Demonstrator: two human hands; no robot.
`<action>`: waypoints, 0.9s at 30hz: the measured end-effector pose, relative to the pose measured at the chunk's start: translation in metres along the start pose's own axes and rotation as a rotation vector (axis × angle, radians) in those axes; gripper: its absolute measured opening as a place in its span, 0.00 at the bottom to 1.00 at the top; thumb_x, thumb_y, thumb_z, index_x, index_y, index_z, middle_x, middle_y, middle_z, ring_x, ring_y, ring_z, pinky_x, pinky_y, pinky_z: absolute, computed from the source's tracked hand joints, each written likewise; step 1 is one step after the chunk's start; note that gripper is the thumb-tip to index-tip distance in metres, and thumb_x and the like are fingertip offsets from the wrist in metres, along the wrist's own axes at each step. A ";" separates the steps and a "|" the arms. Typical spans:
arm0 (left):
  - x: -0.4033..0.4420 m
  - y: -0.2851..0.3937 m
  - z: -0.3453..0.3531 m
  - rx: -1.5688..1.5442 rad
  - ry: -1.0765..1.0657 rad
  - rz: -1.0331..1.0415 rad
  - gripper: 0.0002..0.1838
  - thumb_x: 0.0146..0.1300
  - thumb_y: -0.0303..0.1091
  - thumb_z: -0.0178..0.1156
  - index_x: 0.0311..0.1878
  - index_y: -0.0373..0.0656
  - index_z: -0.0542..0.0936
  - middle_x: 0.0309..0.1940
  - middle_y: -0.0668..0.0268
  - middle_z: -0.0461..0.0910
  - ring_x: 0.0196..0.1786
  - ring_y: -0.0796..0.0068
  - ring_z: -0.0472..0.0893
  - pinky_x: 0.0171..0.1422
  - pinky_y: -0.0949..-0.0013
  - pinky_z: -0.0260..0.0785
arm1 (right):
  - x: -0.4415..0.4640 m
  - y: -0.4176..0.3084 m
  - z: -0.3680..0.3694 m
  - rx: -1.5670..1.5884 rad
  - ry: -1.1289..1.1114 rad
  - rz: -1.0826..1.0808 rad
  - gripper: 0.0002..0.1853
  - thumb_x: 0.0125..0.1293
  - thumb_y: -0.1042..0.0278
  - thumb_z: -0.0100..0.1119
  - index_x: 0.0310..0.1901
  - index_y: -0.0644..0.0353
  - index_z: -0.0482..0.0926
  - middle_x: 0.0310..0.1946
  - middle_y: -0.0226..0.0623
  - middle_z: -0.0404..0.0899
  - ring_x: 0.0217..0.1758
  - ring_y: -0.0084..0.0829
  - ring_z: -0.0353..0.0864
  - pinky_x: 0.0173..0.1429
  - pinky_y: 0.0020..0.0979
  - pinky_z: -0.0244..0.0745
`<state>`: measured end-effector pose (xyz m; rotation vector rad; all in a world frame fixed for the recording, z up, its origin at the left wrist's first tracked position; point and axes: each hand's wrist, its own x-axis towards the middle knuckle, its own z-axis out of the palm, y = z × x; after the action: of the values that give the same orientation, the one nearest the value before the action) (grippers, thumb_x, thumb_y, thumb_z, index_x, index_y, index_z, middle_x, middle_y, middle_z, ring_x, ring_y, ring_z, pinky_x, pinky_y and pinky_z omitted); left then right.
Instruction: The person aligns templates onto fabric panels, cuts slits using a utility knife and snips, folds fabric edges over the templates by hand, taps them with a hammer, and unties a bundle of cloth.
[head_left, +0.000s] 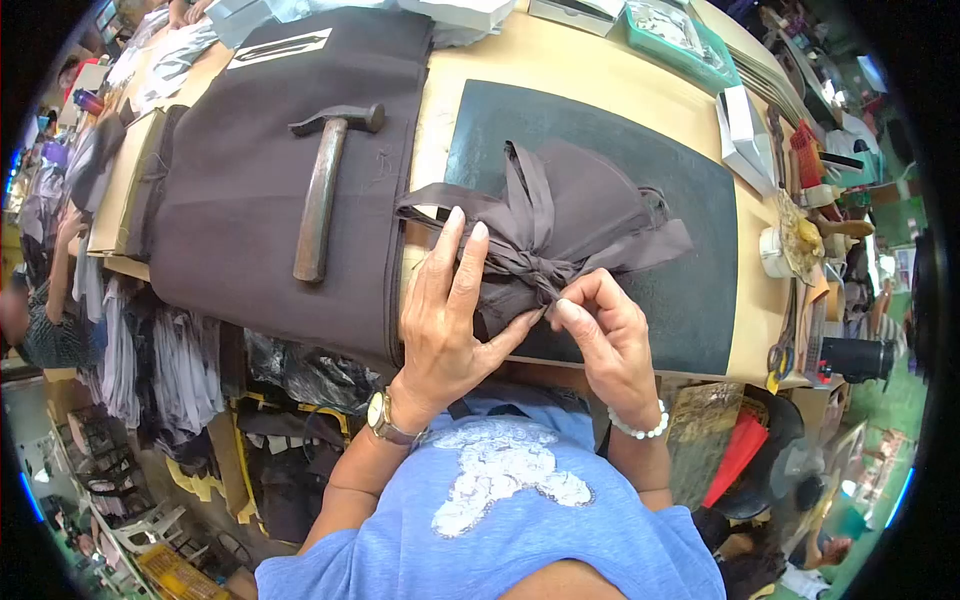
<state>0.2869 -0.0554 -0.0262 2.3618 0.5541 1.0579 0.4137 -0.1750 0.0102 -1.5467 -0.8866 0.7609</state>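
Dark brown fabric strips (pixel 585 205), bunched and tied around the middle, lie on a black mat (pixel 690 290). My left hand (pixel 445 320) rests at the left side of the bundle, its fingers spread over the cloth and the thumb reaching toward the knot. At the knot's lower right, my right hand (pixel 612 345) pinches a strip end between thumb and index finger. To the left, a hammer (pixel 322 190) with a wooden handle lies on a stack of dark brown cloth (pixel 230 230).
A green tray (pixel 680 45) and white boxes (pixel 745 140) stand along the far and right edges. Scissors (pixel 780 362) hang at the table's right front. Other people's hands (pixel 187 12) show at the far left.
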 end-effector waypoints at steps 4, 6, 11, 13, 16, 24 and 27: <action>0.008 -0.005 -0.003 -0.084 -0.042 0.000 0.46 0.45 0.39 0.73 0.67 0.35 0.61 0.63 0.44 0.65 0.59 0.49 0.72 0.62 0.58 0.65 | 0.008 -0.004 -0.005 0.508 -0.050 0.156 0.07 0.71 0.67 0.49 0.37 0.61 0.69 0.21 0.25 0.68 0.22 0.15 0.63 0.27 0.19 0.60; 0.016 -0.008 -0.004 -0.183 -0.056 -0.025 0.46 0.46 0.37 0.73 0.67 0.35 0.61 0.61 0.44 0.67 0.59 0.49 0.73 0.61 0.58 0.66 | 0.016 -0.018 -0.015 0.604 -0.054 0.156 0.09 0.70 0.67 0.51 0.43 0.64 0.70 0.19 0.24 0.66 0.19 0.13 0.60 0.23 0.17 0.56; 0.030 -0.008 0.000 -0.270 -0.099 -0.103 0.45 0.47 0.34 0.72 0.67 0.34 0.61 0.56 0.48 0.73 0.57 0.54 0.76 0.60 0.61 0.68 | 0.023 -0.052 -0.027 0.365 -0.055 0.085 0.21 0.65 0.71 0.55 0.58 0.69 0.66 0.25 0.33 0.75 0.21 0.15 0.70 0.27 0.16 0.66; 0.033 -0.008 0.003 -0.294 -0.109 -0.127 0.43 0.49 0.31 0.71 0.67 0.33 0.61 0.56 0.47 0.74 0.56 0.62 0.77 0.60 0.64 0.69 | 0.022 -0.036 -0.036 0.486 -0.105 0.117 0.23 0.65 0.72 0.54 0.60 0.69 0.63 0.30 0.37 0.78 0.28 0.21 0.76 0.37 0.20 0.72; 0.043 -0.019 0.007 -0.326 -0.069 -0.216 0.39 0.52 0.29 0.69 0.66 0.33 0.62 0.51 0.52 0.77 0.53 0.67 0.78 0.59 0.66 0.69 | 0.016 -0.013 -0.026 0.565 -0.043 0.098 0.24 0.66 0.74 0.52 0.62 0.68 0.60 0.32 0.38 0.78 0.35 0.26 0.78 0.45 0.26 0.73; 0.082 -0.006 -0.005 -0.564 0.111 -0.066 0.38 0.53 0.23 0.67 0.67 0.37 0.62 0.38 0.56 0.84 0.39 0.74 0.83 0.46 0.73 0.74 | 0.002 -0.073 -0.060 0.429 0.212 -0.105 0.29 0.60 0.83 0.46 0.65 0.71 0.56 0.36 0.54 0.80 0.12 0.17 0.70 0.18 0.14 0.70; 0.092 0.015 -0.015 -0.678 0.207 0.008 0.40 0.52 0.20 0.68 0.68 0.38 0.60 0.39 0.55 0.84 0.43 0.72 0.83 0.49 0.72 0.74 | -0.012 -0.079 -0.081 0.241 0.102 -0.160 0.33 0.61 0.80 0.50 0.67 0.70 0.51 0.42 0.55 0.78 0.13 0.16 0.71 0.17 0.14 0.69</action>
<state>0.3348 -0.0131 0.0435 1.6769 0.2018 1.2588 0.4670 -0.2197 0.1008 -1.2752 -0.8013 0.6424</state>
